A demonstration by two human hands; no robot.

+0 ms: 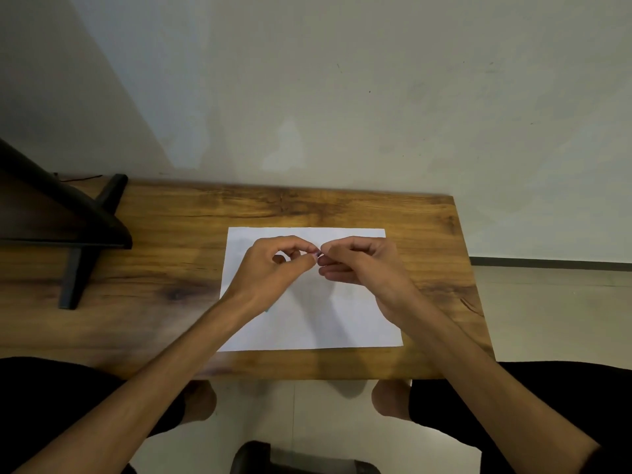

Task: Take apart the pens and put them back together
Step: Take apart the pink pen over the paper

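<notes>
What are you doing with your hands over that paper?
A person sits at a brown wooden table with both hands raised over a white sheet of paper. The left hand and right hand meet fingertip to fingertip, pinching a tiny purplish piece between them, probably a pen part. It is too small to tell which part. A black stand sits at the table's left.

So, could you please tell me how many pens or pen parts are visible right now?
1: a small piece pinched between the left hand and right hand. Others may be hidden inside them.
</notes>
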